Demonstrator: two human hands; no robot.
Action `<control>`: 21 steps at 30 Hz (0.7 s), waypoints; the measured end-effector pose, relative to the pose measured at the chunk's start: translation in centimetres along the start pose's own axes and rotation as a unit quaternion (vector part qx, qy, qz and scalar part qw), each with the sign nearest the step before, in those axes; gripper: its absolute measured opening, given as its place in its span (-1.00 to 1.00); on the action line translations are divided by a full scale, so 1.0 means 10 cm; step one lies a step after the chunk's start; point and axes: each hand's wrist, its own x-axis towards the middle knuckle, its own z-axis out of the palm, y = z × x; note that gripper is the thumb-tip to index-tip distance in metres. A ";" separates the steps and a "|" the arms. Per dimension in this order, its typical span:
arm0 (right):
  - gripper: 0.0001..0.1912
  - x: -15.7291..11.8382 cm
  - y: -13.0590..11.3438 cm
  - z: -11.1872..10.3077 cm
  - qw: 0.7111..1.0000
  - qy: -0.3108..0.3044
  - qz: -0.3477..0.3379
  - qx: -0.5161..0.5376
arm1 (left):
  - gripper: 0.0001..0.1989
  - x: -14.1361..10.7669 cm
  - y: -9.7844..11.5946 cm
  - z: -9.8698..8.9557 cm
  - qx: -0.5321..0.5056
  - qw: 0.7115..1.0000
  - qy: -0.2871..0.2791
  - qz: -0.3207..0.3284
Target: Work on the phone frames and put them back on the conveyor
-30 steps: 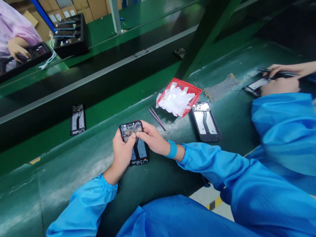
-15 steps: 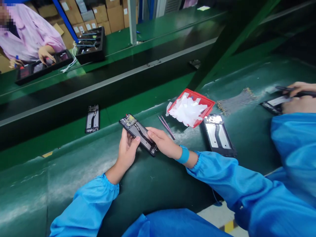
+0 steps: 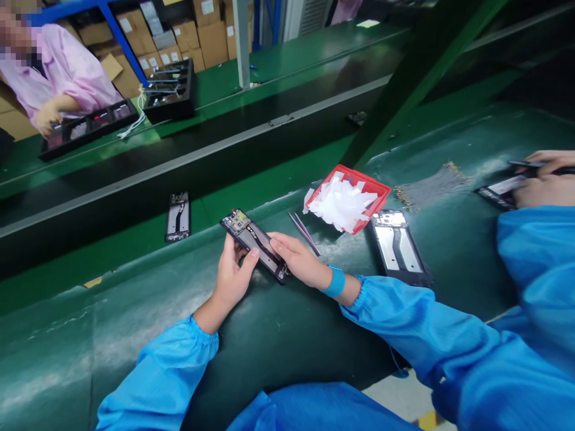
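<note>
Between my two hands is an opened smartphone (image 3: 256, 242), its circuit board and a black flex cable showing, tilted above the green bench. My left hand (image 3: 236, 269) grips its near left edge, thumb on top. My right hand (image 3: 299, 257) closes around the lower right end, and its fingers hide part of that edge. Just past my right hand lies a pair of tweezers (image 3: 304, 233). A red tray (image 3: 380, 194) heaped with white film pieces (image 3: 344, 200) stands beyond them. Another opened phone (image 3: 399, 248) rests near my right forearm.
On the green strip ahead lies a further opened phone (image 3: 178, 216). A bundle of thin cables (image 3: 433, 185) is right of the tray. At the right edge a co-worker's hands (image 3: 545, 179) hold a phone part. Across the line, a person in pink works at a black tray (image 3: 90, 129).
The phone on the far strip appears slightly further right, as does the background. My hands keep hold of the smartphone almost unmoved. The person in pink has shifted their hands.
</note>
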 end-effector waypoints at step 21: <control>-0.34 0.03 -0.01 0.14 0.996 0.000 0.013 0.083 | -0.23 1.08 -0.01 -0.84 0.459 0.886 0.070 -0.002</control>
